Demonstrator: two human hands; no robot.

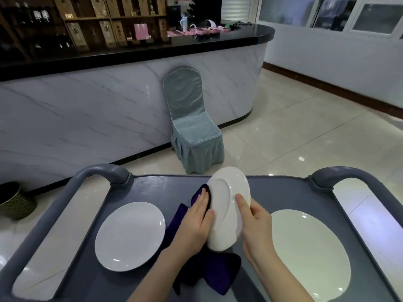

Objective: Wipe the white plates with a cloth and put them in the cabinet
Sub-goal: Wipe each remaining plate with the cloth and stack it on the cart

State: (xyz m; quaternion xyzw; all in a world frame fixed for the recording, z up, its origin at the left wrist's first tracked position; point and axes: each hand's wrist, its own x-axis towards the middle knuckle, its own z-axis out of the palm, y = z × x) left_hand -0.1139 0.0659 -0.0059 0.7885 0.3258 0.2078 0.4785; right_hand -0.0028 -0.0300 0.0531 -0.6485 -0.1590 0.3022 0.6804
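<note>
We see a covered grey-blue chair (192,118) past the fingers (242,203), against a marble-look bar counter (87,110); glossy tile floor (294,138), windows (370,18) up right.

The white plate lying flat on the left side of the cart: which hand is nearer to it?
Left. The left hand, holding the purple cloth against the held plate, is just right of that flat plate; the right hand is farther right, beyond the held plate.

On the cart (283,192), low in the frame, a left plate (130,236) and a right plate (309,253) lie flat. Between them the left hand (196,223) and the right hand (255,223) hold the middle plate (226,205) above the cloth (209,273). Behind the cart, a chair (192,127) stands against the counter (87,110).
</note>
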